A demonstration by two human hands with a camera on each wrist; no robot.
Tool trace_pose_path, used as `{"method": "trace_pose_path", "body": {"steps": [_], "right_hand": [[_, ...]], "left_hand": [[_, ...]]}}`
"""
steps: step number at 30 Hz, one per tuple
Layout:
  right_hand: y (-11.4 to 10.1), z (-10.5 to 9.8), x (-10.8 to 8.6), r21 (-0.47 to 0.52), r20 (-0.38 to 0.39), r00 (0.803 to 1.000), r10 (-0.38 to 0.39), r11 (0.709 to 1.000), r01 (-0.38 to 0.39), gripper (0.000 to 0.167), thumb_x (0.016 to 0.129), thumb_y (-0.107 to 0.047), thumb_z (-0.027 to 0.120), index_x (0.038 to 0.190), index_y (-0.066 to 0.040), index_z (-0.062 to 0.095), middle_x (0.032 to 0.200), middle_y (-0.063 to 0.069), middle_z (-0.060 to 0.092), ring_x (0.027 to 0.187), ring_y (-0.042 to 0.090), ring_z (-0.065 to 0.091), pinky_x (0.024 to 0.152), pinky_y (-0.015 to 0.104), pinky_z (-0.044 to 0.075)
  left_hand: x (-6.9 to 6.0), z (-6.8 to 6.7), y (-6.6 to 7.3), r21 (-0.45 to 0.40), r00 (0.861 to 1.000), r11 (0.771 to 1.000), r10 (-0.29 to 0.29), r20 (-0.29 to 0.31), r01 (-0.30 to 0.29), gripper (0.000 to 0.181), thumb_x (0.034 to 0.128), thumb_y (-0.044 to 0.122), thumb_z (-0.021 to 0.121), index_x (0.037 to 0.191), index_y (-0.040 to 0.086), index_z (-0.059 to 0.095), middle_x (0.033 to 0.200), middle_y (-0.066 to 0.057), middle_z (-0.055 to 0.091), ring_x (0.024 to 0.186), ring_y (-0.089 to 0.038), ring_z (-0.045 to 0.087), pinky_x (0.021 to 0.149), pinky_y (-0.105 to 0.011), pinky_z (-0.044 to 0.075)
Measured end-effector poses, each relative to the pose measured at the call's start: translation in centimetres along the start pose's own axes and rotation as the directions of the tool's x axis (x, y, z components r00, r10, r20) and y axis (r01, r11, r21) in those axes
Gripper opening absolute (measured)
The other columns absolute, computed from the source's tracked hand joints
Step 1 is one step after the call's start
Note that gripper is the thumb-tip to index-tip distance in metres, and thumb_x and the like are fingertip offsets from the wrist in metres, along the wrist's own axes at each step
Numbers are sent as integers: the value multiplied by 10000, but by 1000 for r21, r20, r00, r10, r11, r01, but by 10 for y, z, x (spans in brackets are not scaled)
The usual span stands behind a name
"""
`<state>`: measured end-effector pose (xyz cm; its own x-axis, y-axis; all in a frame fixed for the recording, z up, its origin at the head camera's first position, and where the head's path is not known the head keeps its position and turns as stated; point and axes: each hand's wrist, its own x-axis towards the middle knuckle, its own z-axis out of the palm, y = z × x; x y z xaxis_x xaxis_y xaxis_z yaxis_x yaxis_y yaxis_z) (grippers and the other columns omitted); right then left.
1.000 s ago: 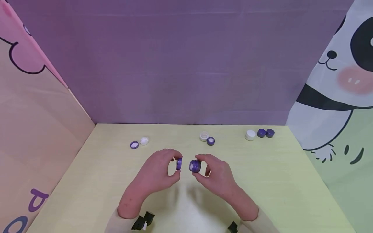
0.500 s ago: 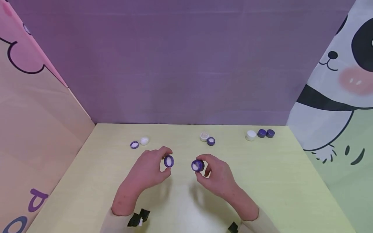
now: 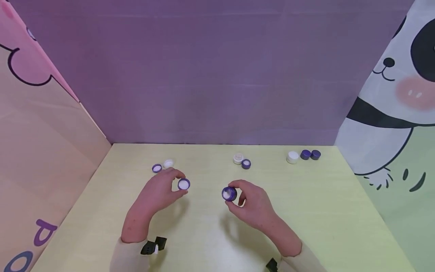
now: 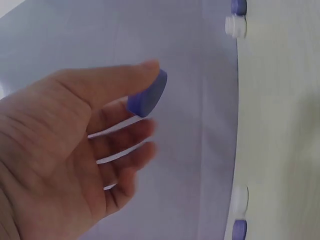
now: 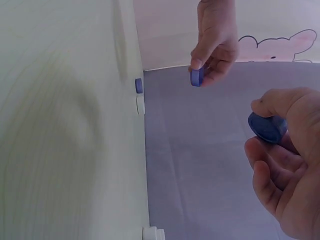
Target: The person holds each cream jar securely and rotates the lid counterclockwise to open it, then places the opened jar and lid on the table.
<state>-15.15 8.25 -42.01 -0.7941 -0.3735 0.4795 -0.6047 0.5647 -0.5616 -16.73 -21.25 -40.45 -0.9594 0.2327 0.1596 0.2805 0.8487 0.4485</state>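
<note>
Between thumb and finger my left hand [image 3: 158, 192] pinches a purple lid [image 3: 184, 184], its white inner face turned to the head view. My right hand [image 3: 251, 200] pinches a small open purple jar [image 3: 229, 193] by its sides, its whitish inside showing. Both hands are above the table, with a gap between lid and jar. In the left wrist view the lid [image 4: 147, 95] is seen from its outer side. The right wrist view shows the base of the jar [image 5: 267, 127] and, farther off, the lid [image 5: 197, 77].
Beyond my left hand lie a purple lid [image 3: 157, 168] and a white lid [image 3: 168, 163]. A white jar [image 3: 238, 158] and a purple jar [image 3: 246, 164] stand mid-back. A white container [image 3: 292, 157] and two purple containers [image 3: 305, 155] stand at the back right of the table [image 3: 340, 211].
My left hand has carried the purple lid leftward, away from the jar, and turned its white inside toward the head view. My right hand stays nearly in place, the jar's mouth tilted slightly more into view.
</note>
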Motion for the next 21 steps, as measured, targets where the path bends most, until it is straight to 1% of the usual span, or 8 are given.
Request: {"method": "trace_pose_path", "body": {"steps": [4, 6, 8, 11, 14, 18, 21], "right_hand": [[0, -1, 1, 13, 2, 1000, 12, 1000, -12, 354, 740, -173, 826, 1050, -163, 657, 886, -150, 639, 568, -40, 519, 582, 225, 438], [0, -2, 1, 18, 8, 1000, 15, 1000, -16, 353, 741, -176, 827, 1049, -165, 656, 886, -149, 640, 566, -51, 513, 580, 226, 437], [0, -2, 2, 24, 16, 1000, 18, 1000, -18, 351, 744, -184, 827, 1049, -166, 655, 893, -147, 642, 567, -57, 510, 580, 226, 438], [0, -2, 2, 26, 26, 999, 25, 999, -26, 351, 748, -190, 827, 1053, -167, 655, 908, -143, 646, 566, -57, 506, 584, 226, 438], [1, -1, 2, 25, 33, 999, 34, 999, -35, 355, 749, -199, 829, 1057, -169, 656, 924, -144, 648, 560, -48, 502, 585, 229, 435], [4, 1, 1, 43, 50, 998, 48, 998, -50, 351, 751, -204, 828, 1055, -181, 652, 920, -149, 644, 566, -36, 511, 590, 236, 434], [7, 1, 3, 57, 66, 995, 73, 995, -77, 342, 755, -198, 825, 1047, -189, 647, 909, -154, 638, 573, -27, 520, 588, 240, 435]], "left_hand": [[3, -2, -17, -15, 998, 998, -60, -18, 59, 313, 812, 203, 779, 1070, 75, 656, 1002, -59, 586, 849, -225, 541, 721, -387, 464], [3, -3, -26, -30, 995, 995, -94, -19, 93, 300, 822, 188, 758, 1072, 63, 648, 998, -65, 577, 829, -226, 526, 697, -375, 448], [4, -5, -36, -34, 993, 993, -114, -19, 114, 306, 823, 181, 741, 1079, 50, 637, 1000, -71, 576, 833, -235, 524, 689, -374, 447], [6, -7, -52, -28, 991, 991, -129, -22, 129, 317, 818, 180, 727, 1089, 49, 628, 994, -71, 582, 853, -250, 530, 690, -374, 448], [10, -8, -67, -29, 992, 991, -128, -15, 127, 331, 813, 180, 721, 1099, 42, 627, 986, -81, 584, 847, -254, 526, 678, -366, 442], [13, -12, -85, -18, 990, 990, -141, 6, 142, 372, 803, 180, 726, 1115, 10, 616, 980, -104, 595, 801, -245, 529, 644, -352, 434], [21, -14, -99, 8, 988, 988, -156, 19, 156, 384, 796, 184, 733, 1106, -4, 606, 969, -115, 599, 787, -241, 540, 636, -352, 440]]}}
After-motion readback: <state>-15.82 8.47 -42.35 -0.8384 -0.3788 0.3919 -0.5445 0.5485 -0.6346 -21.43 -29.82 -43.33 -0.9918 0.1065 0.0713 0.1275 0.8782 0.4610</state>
